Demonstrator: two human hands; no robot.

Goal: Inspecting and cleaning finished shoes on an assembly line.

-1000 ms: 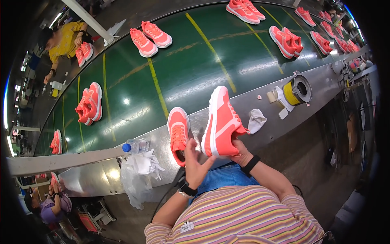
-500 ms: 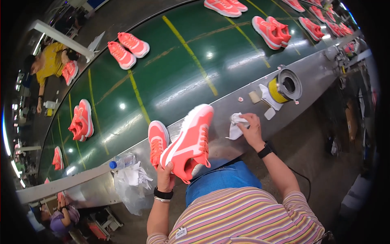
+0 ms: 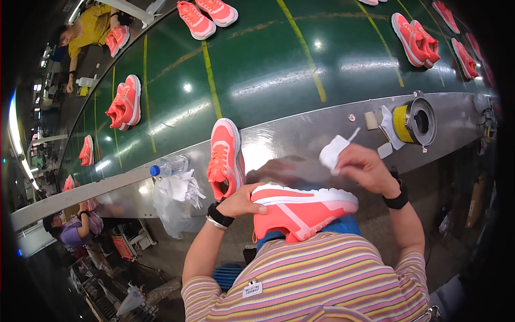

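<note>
My left hand (image 3: 241, 202) grips a coral sneaker (image 3: 292, 209) by its heel. The shoe lies on its side close to my body, its white sole edge facing up and its toe toward the right. Between the fingers of my right hand (image 3: 367, 169) is a small white cloth (image 3: 333, 152), held above and to the right of the shoe, not touching it. Another coral sneaker (image 3: 225, 155) stands upright at the edge of the metal ledge, toe pointing away from me, just beyond my left hand.
A green conveyor belt (image 3: 257, 64) carries several pairs of coral sneakers (image 3: 413, 43). On the metal ledge (image 3: 300, 134) stand a yellow-banded tin (image 3: 410, 123) and a blue-capped plastic bottle (image 3: 169, 166) near white scraps (image 3: 182, 189). A person in yellow (image 3: 94, 29) works across the belt.
My left hand has turned the held sneaker onto its side and brought it nearer my body. My right hand has lifted the cloth off the ledge. My view has shifted.
</note>
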